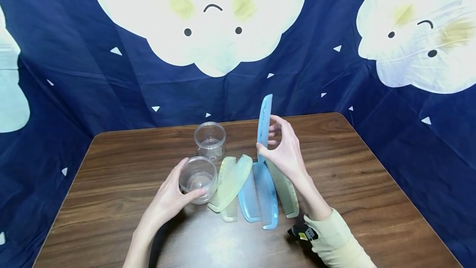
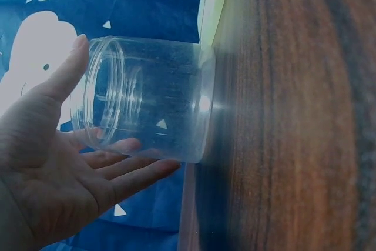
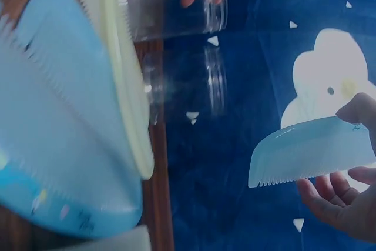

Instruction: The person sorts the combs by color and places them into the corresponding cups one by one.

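My left hand (image 1: 165, 197) holds a clear plastic jar (image 1: 198, 168) by its sides, thumb at the near side and fingers round the far side. In the left wrist view the jar (image 2: 158, 98) has its base at the tabletop and a threaded open mouth. My right hand (image 1: 286, 150) pinches a light blue comb (image 1: 264, 123) between thumb and fingers, holding it upright above the other combs. The right wrist view shows this comb's (image 3: 308, 148) curved back and teeth. Beneath it lie blue combs (image 1: 268, 202), pale yellow-green combs (image 1: 235, 185) and a greenish comb (image 1: 288, 193), partly overlapping.
A second clear jar (image 1: 210, 137) stands just behind the held one. The brown wooden table (image 1: 111, 168) meets a dark blue cloth backdrop (image 1: 122, 90) with white clouds. By the right sleeve (image 1: 334, 239) is a small black device (image 1: 303, 233).
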Tool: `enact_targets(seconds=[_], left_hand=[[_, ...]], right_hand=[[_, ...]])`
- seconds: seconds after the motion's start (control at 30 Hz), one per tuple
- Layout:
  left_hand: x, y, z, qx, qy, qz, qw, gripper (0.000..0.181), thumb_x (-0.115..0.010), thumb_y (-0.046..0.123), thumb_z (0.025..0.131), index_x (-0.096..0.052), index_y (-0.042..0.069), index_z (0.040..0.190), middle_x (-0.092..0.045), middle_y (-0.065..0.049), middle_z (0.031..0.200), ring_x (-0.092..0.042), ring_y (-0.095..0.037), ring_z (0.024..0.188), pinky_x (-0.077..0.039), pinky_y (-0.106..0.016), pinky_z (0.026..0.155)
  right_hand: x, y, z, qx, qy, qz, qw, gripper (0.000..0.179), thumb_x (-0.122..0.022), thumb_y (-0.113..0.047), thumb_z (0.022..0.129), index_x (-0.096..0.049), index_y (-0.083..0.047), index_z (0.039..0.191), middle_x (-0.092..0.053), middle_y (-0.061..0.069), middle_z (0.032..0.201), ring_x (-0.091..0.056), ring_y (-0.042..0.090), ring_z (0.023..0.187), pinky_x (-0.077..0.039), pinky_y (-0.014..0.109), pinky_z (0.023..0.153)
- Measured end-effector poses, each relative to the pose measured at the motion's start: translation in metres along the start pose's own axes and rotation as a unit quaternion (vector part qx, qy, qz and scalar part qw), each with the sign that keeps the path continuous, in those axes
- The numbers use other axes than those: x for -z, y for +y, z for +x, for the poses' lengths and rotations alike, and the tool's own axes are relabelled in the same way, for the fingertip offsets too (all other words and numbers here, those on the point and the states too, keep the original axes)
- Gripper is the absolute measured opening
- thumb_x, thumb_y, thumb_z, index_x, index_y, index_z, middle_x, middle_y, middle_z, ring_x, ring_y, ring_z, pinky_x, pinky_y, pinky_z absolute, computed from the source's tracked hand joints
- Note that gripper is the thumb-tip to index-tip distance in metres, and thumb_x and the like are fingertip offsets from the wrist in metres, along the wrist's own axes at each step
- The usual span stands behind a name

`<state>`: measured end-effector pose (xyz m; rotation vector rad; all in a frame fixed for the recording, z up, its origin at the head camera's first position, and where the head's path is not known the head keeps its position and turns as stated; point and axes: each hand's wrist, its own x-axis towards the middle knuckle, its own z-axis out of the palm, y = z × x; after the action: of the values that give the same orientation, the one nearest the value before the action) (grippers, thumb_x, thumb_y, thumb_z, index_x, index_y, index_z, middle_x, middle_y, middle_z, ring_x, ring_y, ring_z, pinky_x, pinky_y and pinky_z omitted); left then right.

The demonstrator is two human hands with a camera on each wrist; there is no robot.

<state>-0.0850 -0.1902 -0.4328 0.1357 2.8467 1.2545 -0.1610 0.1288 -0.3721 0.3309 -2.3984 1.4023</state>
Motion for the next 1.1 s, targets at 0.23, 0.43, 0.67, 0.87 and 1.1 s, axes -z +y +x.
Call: enact_targets(seconds=[0.23, 0.43, 0.67, 0.87, 1.1], left_hand=[[-0.001, -0.001, -0.002, -0.001, -0.001, 0.000, 1.0000, 0.107, -0.079, 0.062, 0.082, -0.023, 0.022, 0.163, -0.032, -0.015, 0.167, -0.036, -0.041, 0.151, -0.035, -0.067, 0.116], [-0.002, 0.000, -0.002, 0.000, -0.001, 0.002, 1.0000, 0.108, -0.078, 0.063, 0.082, -0.023, 0.021, 0.164, -0.032, -0.016, 0.167, -0.037, -0.041, 0.151, -0.036, -0.066, 0.116], [-0.003, -0.001, -0.002, -0.003, 0.001, -0.001, 1.0000, 0.108, -0.079, 0.062, 0.082, -0.022, 0.019, 0.164, -0.033, -0.016, 0.167, -0.037, -0.041, 0.151, -0.035, -0.066, 0.117], [-0.005, -0.002, -0.002, -0.013, 0.006, -0.001, 0.9999, 0.107, -0.080, 0.059, 0.083, -0.025, 0.015, 0.163, -0.035, -0.018, 0.165, -0.039, -0.042, 0.150, -0.036, -0.065, 0.116], [-0.003, -0.002, -0.002, -0.011, 0.016, 0.003, 0.9998, 0.106, -0.081, 0.057, 0.082, -0.027, 0.016, 0.162, -0.038, -0.017, 0.164, -0.043, -0.041, 0.147, -0.039, -0.064, 0.114]], right_hand=[[-0.017, -0.016, 0.006, 0.021, -0.010, 0.018, 0.9996, 0.080, -0.085, -0.014, 0.079, -0.047, -0.022, 0.149, -0.057, 0.006, 0.120, -0.069, 0.019, 0.103, -0.063, 0.033, 0.084], [-0.030, -0.031, 0.010, 0.044, -0.027, 0.026, 0.9983, 0.081, -0.085, -0.013, 0.079, -0.046, -0.018, 0.149, -0.060, 0.008, 0.121, -0.068, 0.023, 0.103, -0.063, 0.033, 0.085], [-0.050, -0.047, 0.010, 0.063, -0.049, 0.048, 0.9957, 0.082, -0.085, -0.012, 0.078, -0.046, -0.017, 0.149, -0.061, 0.008, 0.120, -0.067, 0.022, 0.101, -0.063, 0.033, 0.084], [-0.066, -0.056, 0.006, 0.069, -0.072, 0.061, 0.9932, 0.081, -0.085, -0.015, 0.078, -0.047, -0.018, 0.149, -0.060, 0.005, 0.119, -0.065, 0.017, 0.100, -0.063, 0.034, 0.085], [-0.083, -0.064, 0.003, 0.075, -0.096, 0.076, 0.9897, 0.080, -0.085, -0.016, 0.078, -0.047, -0.020, 0.148, -0.059, 0.003, 0.120, -0.065, 0.018, 0.101, -0.062, 0.034, 0.083]])
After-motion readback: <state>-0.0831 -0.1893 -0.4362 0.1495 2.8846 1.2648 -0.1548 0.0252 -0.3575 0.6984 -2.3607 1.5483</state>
